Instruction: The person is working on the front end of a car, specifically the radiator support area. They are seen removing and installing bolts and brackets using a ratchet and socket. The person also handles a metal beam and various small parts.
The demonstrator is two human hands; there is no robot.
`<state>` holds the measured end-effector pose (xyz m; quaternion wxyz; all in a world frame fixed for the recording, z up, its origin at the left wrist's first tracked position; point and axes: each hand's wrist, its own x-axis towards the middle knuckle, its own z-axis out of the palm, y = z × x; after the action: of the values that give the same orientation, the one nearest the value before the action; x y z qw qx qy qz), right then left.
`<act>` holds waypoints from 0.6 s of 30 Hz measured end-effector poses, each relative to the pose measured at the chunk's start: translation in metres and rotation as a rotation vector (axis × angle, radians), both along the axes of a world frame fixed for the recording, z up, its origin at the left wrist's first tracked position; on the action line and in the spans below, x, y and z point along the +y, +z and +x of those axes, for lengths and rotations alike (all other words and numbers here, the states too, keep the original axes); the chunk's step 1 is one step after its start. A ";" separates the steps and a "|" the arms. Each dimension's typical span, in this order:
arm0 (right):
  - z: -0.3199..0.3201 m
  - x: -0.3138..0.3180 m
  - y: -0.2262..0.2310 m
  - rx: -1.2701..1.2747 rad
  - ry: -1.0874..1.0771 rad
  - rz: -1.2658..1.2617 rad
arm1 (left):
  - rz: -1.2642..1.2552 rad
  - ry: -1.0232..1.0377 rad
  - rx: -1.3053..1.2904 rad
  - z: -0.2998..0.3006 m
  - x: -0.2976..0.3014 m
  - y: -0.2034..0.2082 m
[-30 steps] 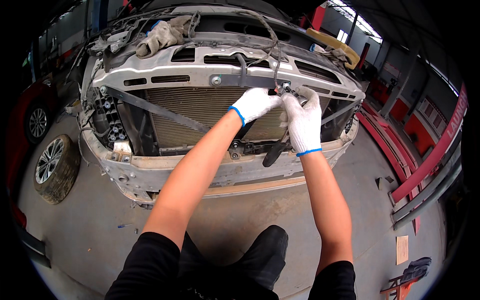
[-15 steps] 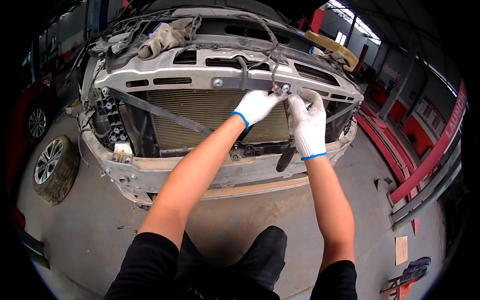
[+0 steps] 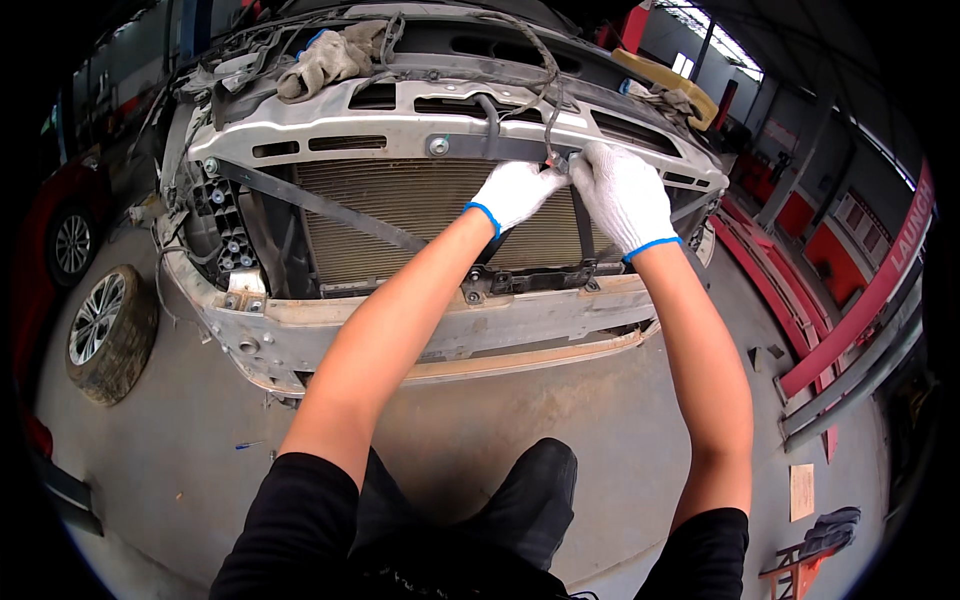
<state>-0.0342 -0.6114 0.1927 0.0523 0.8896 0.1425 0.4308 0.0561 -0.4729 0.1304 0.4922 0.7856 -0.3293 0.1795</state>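
Observation:
In front of me is a car's stripped front end, its silver upper crossbeam (image 3: pixel 330 128) spanning above the radiator (image 3: pixel 390 205). A dark wiring harness (image 3: pixel 549 80) hangs over the beam and ends in a small connector (image 3: pixel 553 161) with a reddish bit. My left hand (image 3: pixel 520 194), in a white knit glove with a blue cuff, pinches this connector. Close against it, my right hand (image 3: pixel 627 195), gloved alike, has its fingers closed, back of the hand toward me. Whatever they hold is hidden.
Used grey gloves (image 3: pixel 328 66) lie on the car at left, with a yellow piece (image 3: pixel 665 88) at right. A loose wheel (image 3: pixel 112 335) and a blue-handled tool (image 3: pixel 248 445) rest on the floor. Red lift posts (image 3: pixel 850 300) stand to the right.
My right hand has turned and risen, its back now facing me and its fingers beside my left fingertips. The dark-handled tool hanging below it has gone from sight. My left hand stays nearly put.

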 end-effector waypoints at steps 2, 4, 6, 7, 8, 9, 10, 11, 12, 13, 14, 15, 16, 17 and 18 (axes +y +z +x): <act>0.003 0.004 -0.001 -0.018 -0.003 -0.060 | 0.118 0.022 -0.043 0.008 0.002 0.000; 0.004 0.007 -0.003 -0.021 -0.042 -0.026 | 0.105 -0.028 0.085 0.002 0.004 0.001; 0.003 0.008 -0.003 -0.014 -0.084 0.015 | 0.001 -0.095 0.049 -0.012 0.004 0.002; 0.005 0.009 -0.003 0.001 -0.082 0.053 | -0.003 -0.107 0.092 -0.013 0.006 0.004; 0.009 0.010 -0.003 0.015 -0.081 0.091 | -0.008 -0.118 0.134 -0.015 0.009 0.006; 0.011 0.009 -0.004 0.030 -0.080 0.130 | -0.012 -0.131 0.178 -0.016 0.010 0.008; 0.011 0.007 -0.005 0.013 -0.002 0.183 | -0.001 -0.121 0.181 -0.017 0.010 0.008; 0.011 0.005 -0.005 0.048 -0.015 0.190 | 0.009 -0.111 0.184 -0.017 0.009 0.009; 0.011 0.003 -0.005 0.084 -0.029 0.196 | 0.023 -0.132 0.208 -0.015 0.009 0.009; 0.012 0.006 -0.004 0.118 -0.032 0.205 | -0.006 -0.117 0.148 -0.009 0.009 0.005; 0.010 0.009 -0.003 0.134 -0.041 0.168 | -0.034 -0.102 0.088 -0.004 0.010 0.000; 0.006 0.012 0.000 0.149 -0.049 0.130 | -0.027 -0.090 0.077 0.003 0.012 -0.004; 0.002 0.011 0.000 0.168 -0.074 0.087 | -0.027 -0.095 0.069 -0.002 0.010 -0.001; 0.003 0.007 -0.001 0.117 -0.091 0.063 | 0.009 -0.103 0.110 -0.005 0.011 0.003; 0.007 0.003 -0.003 0.067 -0.106 0.039 | 0.018 -0.116 0.127 -0.009 0.011 0.007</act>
<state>-0.0275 -0.6089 0.1900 0.0530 0.9106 0.0884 0.4003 0.0469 -0.4623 0.1370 0.5145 0.7794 -0.3439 0.0976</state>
